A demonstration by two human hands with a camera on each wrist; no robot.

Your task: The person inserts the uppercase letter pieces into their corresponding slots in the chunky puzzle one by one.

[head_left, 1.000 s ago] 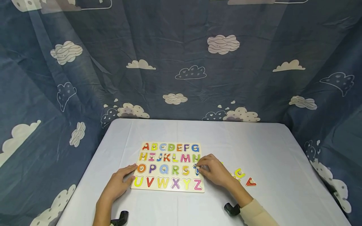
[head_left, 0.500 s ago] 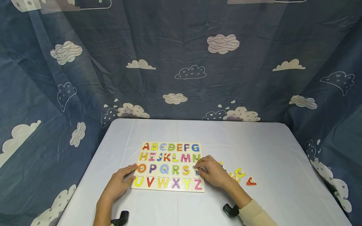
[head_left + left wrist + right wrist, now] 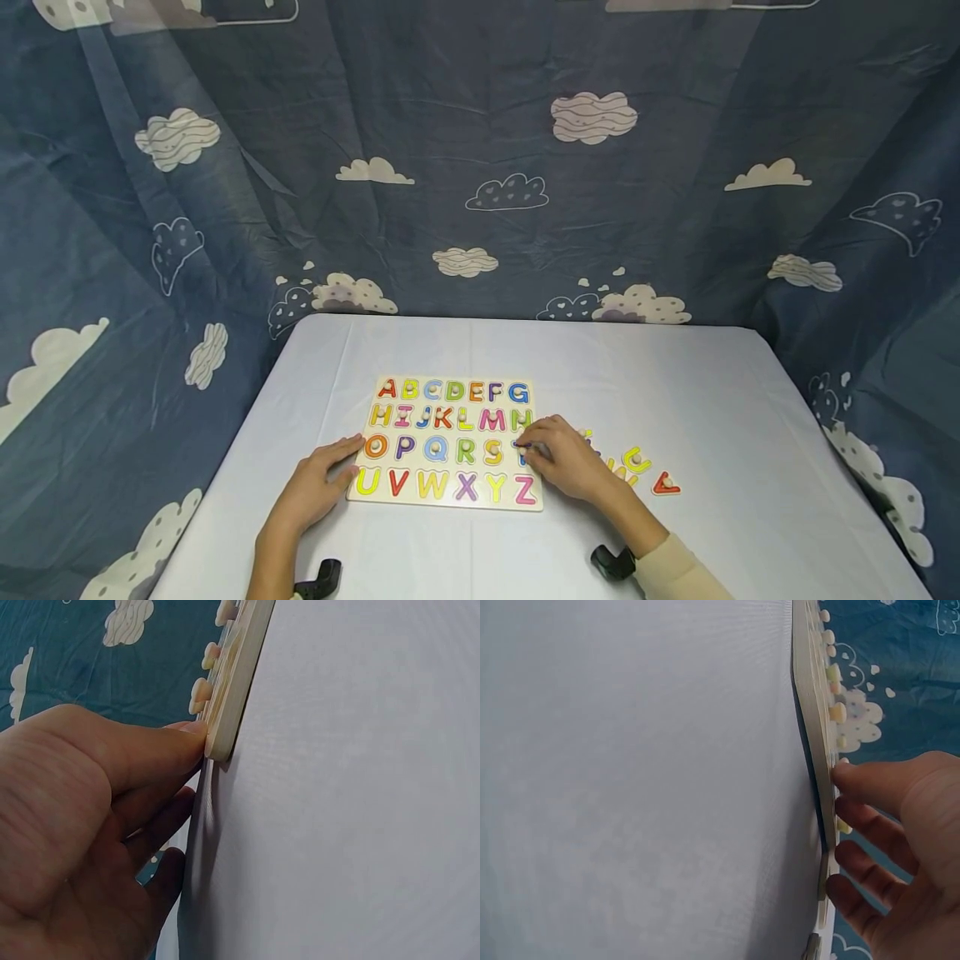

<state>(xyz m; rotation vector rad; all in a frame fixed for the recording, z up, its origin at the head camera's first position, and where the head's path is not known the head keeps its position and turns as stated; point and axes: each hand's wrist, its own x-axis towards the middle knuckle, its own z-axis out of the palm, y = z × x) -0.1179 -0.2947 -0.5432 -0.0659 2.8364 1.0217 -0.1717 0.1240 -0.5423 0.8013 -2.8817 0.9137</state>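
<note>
A wooden alphabet puzzle board [image 3: 450,505] lies on the white table, its rows holding coloured letters with knobs. My left hand [image 3: 311,487] rests at the board's left edge, index fingertip beside the orange O [image 3: 376,447] and thumb by the yellow U [image 3: 367,481]. The left wrist view has the thumb against the board's corner [image 3: 225,742]. At the opposite side, my right hand [image 3: 566,458] pinches the blue letter T [image 3: 522,457] with thumb and index finger, at its place in the third row. That hand partly covers the T.
Several loose letters lie right of the board, among them a yellow letter [image 3: 636,459] and a red letter [image 3: 665,483]. The right hand partly hides others. Black wrist devices [image 3: 613,562] sit at both wrists. A dark cloud-patterned curtain [image 3: 480,225] stands behind the table.
The right hand has shifted slightly down and left over the T, covering more of it. More of the loose letters behind that hand now shows. The left hand has stayed in place.
</note>
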